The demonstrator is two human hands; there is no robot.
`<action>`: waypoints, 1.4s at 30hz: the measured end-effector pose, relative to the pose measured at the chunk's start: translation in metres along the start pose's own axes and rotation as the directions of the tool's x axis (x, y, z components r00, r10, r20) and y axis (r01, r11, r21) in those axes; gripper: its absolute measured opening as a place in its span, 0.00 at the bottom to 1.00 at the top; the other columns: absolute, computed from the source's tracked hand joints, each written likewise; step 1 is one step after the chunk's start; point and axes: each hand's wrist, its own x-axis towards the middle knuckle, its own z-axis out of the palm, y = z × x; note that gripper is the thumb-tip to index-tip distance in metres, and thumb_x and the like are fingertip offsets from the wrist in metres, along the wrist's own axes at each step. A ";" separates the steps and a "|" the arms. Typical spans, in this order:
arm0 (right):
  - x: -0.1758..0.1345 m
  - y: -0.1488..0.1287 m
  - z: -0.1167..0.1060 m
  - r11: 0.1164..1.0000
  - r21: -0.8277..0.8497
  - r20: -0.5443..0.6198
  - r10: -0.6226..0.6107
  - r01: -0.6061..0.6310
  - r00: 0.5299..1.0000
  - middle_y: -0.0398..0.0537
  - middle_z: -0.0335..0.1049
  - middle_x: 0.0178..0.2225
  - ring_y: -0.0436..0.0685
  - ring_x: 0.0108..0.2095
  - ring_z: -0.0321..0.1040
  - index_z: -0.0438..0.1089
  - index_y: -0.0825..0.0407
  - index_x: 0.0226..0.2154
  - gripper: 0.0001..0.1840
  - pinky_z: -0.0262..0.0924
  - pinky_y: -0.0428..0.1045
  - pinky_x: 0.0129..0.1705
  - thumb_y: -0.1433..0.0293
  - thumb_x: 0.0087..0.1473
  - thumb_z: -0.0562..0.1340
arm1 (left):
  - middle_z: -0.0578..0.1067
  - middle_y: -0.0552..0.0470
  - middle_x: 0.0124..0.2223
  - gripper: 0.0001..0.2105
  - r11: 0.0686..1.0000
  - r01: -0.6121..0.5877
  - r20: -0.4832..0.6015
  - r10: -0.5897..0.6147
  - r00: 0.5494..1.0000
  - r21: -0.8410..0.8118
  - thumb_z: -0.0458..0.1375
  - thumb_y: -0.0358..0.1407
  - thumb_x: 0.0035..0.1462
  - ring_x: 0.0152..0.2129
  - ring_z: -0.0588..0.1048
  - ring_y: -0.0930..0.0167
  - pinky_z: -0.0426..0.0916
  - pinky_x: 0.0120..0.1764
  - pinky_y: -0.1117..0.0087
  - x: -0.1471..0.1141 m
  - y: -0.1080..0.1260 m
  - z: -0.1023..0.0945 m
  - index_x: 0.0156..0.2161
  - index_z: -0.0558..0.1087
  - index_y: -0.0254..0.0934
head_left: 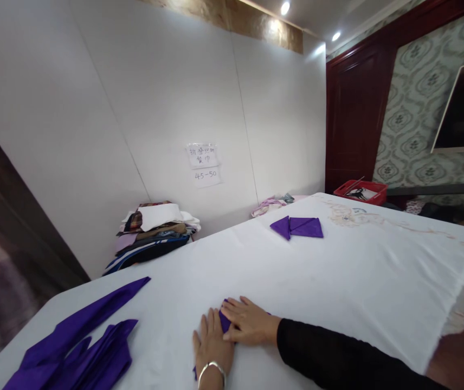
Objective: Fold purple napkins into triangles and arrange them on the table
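At the near middle of the white-covered table (337, 287), a small purple cloth napkin (224, 323) lies under both hands, mostly covered by them. My left hand (214, 344), with a silver bangle at the wrist, rests flat on its near left part, fingers stretched forward. My right hand (248, 322), in a black sleeve, lies flat across its right part, fingers pointing left against those of my left hand. Further back sits a folded purple napkin (305, 227) with a pointed, arrow-like left end. Loose, unfolded purple napkins (94, 352) are heaped at the near left.
Beyond the table's back left edge rises a stack of folded clothes (154, 233). Pink fabric (270, 206) lies by the white wall, which bears a handwritten paper sign (204, 164). A red basket (362, 191) stands past the far right edge.
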 end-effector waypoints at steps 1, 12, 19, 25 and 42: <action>-0.003 0.002 0.000 1.000 -0.013 -0.002 0.008 -0.008 1.000 0.57 0.40 0.63 0.57 0.63 0.32 0.39 0.55 0.62 0.41 0.26 0.58 0.60 0.47 0.55 0.44 | 0.45 0.50 0.65 0.27 1.000 0.015 -0.001 -0.015 1.000 -0.017 0.39 0.39 0.58 0.61 0.42 0.60 0.41 0.58 0.52 0.000 0.000 0.000 0.62 0.47 0.35; -0.053 0.026 -0.009 0.994 -0.071 0.038 0.086 -0.083 0.996 0.56 0.36 0.64 0.61 0.63 0.30 0.39 0.53 0.62 0.42 0.23 0.60 0.60 0.47 0.53 0.49 | 0.46 0.47 0.65 0.32 0.990 0.070 0.001 -0.070 0.998 -0.120 0.38 0.48 0.57 0.61 0.43 0.60 0.41 0.58 0.52 -0.004 0.007 -0.017 0.62 0.46 0.30; -0.072 0.024 -0.042 0.955 0.047 0.109 0.286 -0.292 0.952 0.54 0.32 0.64 0.57 0.63 0.27 0.36 0.55 0.63 0.39 0.25 0.57 0.61 0.49 0.57 0.39 | 0.45 0.48 0.65 0.31 0.993 0.074 0.007 -0.074 0.997 -0.092 0.37 0.47 0.57 0.61 0.42 0.61 0.41 0.58 0.52 -0.007 0.008 -0.019 0.62 0.45 0.31; -0.011 -0.014 -0.018 1.000 -0.025 0.031 0.003 -0.002 1.000 0.57 0.34 0.64 0.59 0.63 0.28 0.37 0.57 0.62 0.42 0.21 0.58 0.61 0.48 0.55 0.47 | 0.45 0.50 0.65 0.28 0.999 0.028 0.002 -0.028 1.000 -0.021 0.38 0.41 0.58 0.61 0.42 0.60 0.40 0.58 0.51 -0.004 0.004 -0.008 0.62 0.46 0.35; -0.022 0.025 -0.001 0.998 -0.061 0.052 -0.020 0.023 0.998 0.55 0.37 0.63 0.63 0.63 0.32 0.40 0.53 0.62 0.42 0.25 0.61 0.60 0.46 0.53 0.47 | 0.45 0.50 0.65 0.29 0.987 0.135 0.023 -0.133 0.991 -0.087 0.36 0.45 0.58 0.61 0.42 0.62 0.41 0.58 0.49 -0.003 -0.003 -0.011 0.62 0.46 0.34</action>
